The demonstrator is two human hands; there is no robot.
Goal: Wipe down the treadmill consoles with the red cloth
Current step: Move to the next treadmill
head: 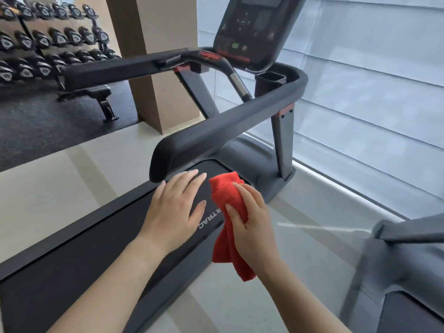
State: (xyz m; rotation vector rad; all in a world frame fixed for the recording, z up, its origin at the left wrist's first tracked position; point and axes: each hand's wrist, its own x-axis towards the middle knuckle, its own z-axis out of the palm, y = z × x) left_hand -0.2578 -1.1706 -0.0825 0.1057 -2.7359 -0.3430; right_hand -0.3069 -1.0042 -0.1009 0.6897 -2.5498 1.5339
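Observation:
A red cloth (228,224) hangs bunched from my right hand (252,224), which grips its upper part above the treadmill's right side. My left hand (175,210) is spread open just left of the cloth, fingers apart, holding nothing, over the black belt (96,236). The treadmill's dark console (252,30) stands far up at the top, well beyond both hands. Its right handrail (216,131) curves down and ends just above my left fingertips.
A second treadmill's frame (396,260) is at the lower right, blurred. A dumbbell rack (48,39) and a bench (91,92) stand at the upper left, with a brown pillar (163,80) behind the left handrail. Window blinds (372,92) fill the right side.

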